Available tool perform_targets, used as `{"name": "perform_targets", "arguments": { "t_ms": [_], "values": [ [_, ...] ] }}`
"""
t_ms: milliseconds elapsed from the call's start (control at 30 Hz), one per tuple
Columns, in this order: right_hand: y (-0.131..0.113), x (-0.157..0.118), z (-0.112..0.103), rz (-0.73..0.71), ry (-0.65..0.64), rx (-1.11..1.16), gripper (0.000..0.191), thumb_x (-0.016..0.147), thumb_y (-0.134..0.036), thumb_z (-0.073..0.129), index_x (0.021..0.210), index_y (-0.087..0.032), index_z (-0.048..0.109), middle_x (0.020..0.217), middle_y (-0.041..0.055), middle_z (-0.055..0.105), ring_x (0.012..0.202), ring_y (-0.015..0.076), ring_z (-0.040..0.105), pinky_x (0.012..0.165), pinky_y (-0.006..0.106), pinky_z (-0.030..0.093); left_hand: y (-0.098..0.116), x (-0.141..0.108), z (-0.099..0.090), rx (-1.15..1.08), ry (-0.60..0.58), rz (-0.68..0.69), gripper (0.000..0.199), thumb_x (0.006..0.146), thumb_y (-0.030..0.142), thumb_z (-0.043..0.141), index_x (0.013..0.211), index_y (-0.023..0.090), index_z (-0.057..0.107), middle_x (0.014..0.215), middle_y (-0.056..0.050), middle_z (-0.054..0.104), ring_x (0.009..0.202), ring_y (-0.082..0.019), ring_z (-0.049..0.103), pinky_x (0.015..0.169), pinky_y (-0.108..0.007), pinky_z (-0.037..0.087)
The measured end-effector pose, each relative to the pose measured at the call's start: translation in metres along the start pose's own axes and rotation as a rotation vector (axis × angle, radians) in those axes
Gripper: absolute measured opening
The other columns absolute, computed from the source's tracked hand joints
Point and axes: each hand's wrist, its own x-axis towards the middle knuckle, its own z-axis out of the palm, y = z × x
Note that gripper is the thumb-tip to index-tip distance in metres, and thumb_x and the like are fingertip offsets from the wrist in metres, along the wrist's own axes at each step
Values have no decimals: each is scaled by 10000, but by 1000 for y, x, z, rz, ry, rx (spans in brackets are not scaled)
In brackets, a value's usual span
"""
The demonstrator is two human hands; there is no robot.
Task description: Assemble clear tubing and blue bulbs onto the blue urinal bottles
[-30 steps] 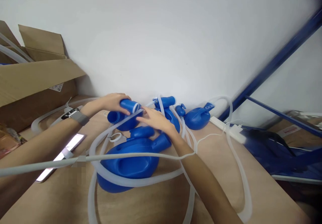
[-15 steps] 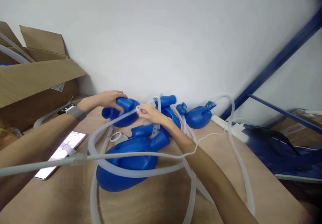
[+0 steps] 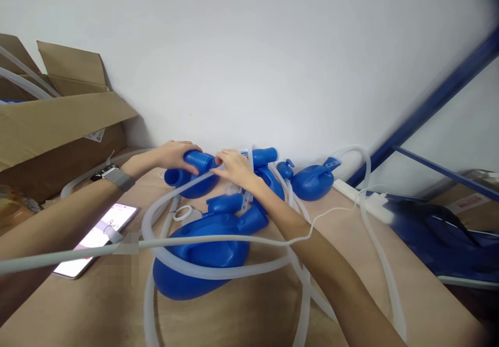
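Grip: left hand (image 3: 175,155) closed around the blue cylinder (image 3: 200,161), at 12 o'clock from the foremost blue bottle (image 3: 212,253); right hand (image 3: 234,168) — hold cannot be determined — at the cylinder's 3 o'clock, beside the translucent tube (image 3: 175,193).

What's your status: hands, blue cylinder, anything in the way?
Left hand gripping blue cylinder. Right hand at translucent hose, hold unclear. White cable crossing view before near blue bottle; hose loops across that bottle too.
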Motion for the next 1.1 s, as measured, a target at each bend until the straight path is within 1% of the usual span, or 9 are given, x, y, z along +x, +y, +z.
{"name": "perform_targets", "arguments": {
  "t_ms": [133, 267, 400, 533, 633, 700, 833, 1000, 1100],
  "values": [
    [8, 20, 6, 14, -126, -94, 541, 879, -441, 863, 1337, -208, 693, 1487, 191, 630, 1435, 423, 483, 1236, 679, 303, -1, -1, 0, -44, -33, 45, 890, 716, 839, 700, 1413, 289, 654, 1416, -119, 696, 1368, -400, 576, 1229, -569, 351],
    [16, 22, 11, -47, -253, -75, 404, 899, -447, 842, 1251, -264, 769, 1357, 138, 743, 1400, 417, 557, 1274, 760, 189, -11, 4, 1, 33, -75, -1, 801, 700, 628, 795, 1441, 368, 638, 1585, -124, 569, 1536, -493, 355, 1228, -785, 190],
    [25, 3, -4, -44, -140, -117, 412, 974, -477, 737, 1332, -274, 749, 1492, 142, 668, 1524, 423, 445, 1306, 752, 114, -23, 17, 3, 82, -75, -60, 852, 639, 426, 799, 1470, 402, 616, 1570, -111, 558, 1415, -432, 509, 1182, -595, 408],
    [60, -32, -38, 246, 101, -103, 572, 1006, -590, 634, 1472, -259, 665, 1671, 166, 492, 1618, 480, 282, 1298, 782, 45, -32, 24, 6, 85, -7, -173, 920, 652, 476, 785, 1537, 389, 546, 1454, -120, 612, 1309, -413, 589, 1051, -485, 516],
    [94, -61, -56, 530, 124, -6, 815, 953, -731, 611, 1597, -238, 533, 1722, 209, 397, 1635, 527, 219, 1282, 791, 103, -34, 22, 7, 99, 63, -302, 1005, 675, 503, 785, 1612, 354, 452, 1428, -179, 613, 1315, -482, 568, 1036, -565, 512],
    [110, -78, -57, 560, 71, 102, 884, 937, -745, 617, 1637, -228, 463, 1707, 225, 400, 1631, 480, 274, 1305, 713, 199, -30, 20, 8, 112, 129, -377, 1113, 690, 487, 790, 1683, 287, 327, 1471, -254, 570, 1358, -561, 506, 1067, -701, 446],
    [117, -94, -40, 507, 108, 230, 930, 921, -662, 681, 1669, -215, 356, 1692, 219, 339, 1593, 364, 394, 1319, 539, 312, 5, 28, 9, 114, 247, -371, 1119, 761, 469, 776, 1708, 184, 251, 1623, -342, 399, 1462, -633, 358, 1117, -836, 285],
    [104, -86, -20, 559, 331, 248, 798, 871, -655, 751, 1479, -207, 494, 1520, 192, 450, 1439, 339, 547, 1267, 519, 403, 82, 54, 21, 65, 231, -35, 564, 963, 483, 603, 1493, 290, 609, 1573, -139, 575, 1488, -413, 463, 1229, -615, 352],
    [102, -81, -14, 483, 384, 247, 803, 802, -631, 836, 1401, -207, 509, 1475, 175, 477, 1427, 341, 540, 1245, 505, 432, 116, 63, 29, 33, 221, 102, 487, 1087, 463, 425, 1458, 229, 636, 1385, -128, 712, 1278, -304, 666, 1084, -425, 515]
  ]
}}
